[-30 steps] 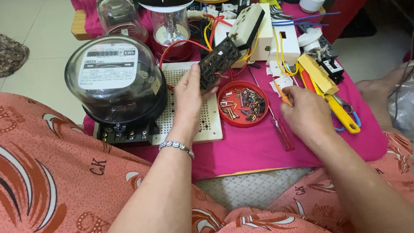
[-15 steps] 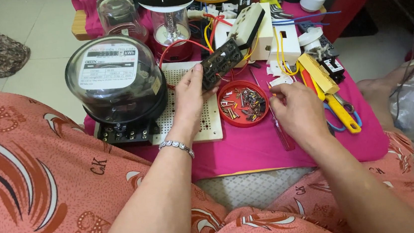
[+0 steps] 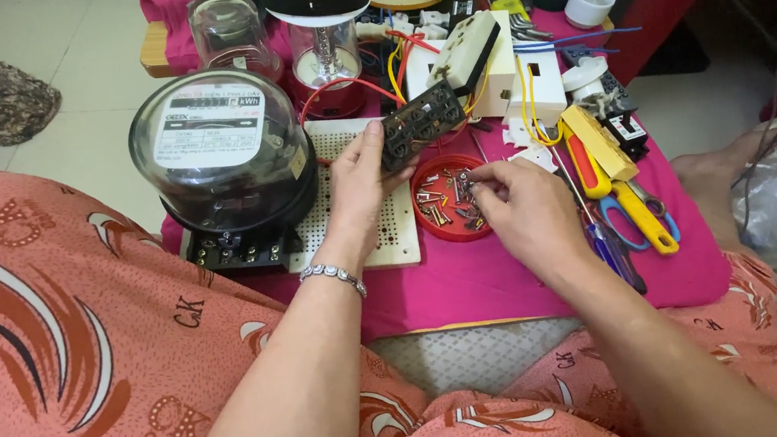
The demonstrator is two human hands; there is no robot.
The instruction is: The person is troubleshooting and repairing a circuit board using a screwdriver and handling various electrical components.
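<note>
- Holding a black terminal block in the left hand: thumb and fingers closed on its lower left end, the block tilted up, above the perforated board.
- Red and yellow wires run from the block's far side to a white socket box behind it.
- Right hand over the red round lid; fingertips pinched together at the small screws in it. Cannot tell whether a screw is actually gripped.
- Lid sits on the pink cloth, touching the board's right edge, just below the block.
- Left of the board: electricity meter under a glass dome, on a black base.
- Right of the right hand: yellow-handled pliers, red-handled screwdriver, blue-handled scissors, lying close together on the cloth.
- Silver bracelet on left wrist.
</note>
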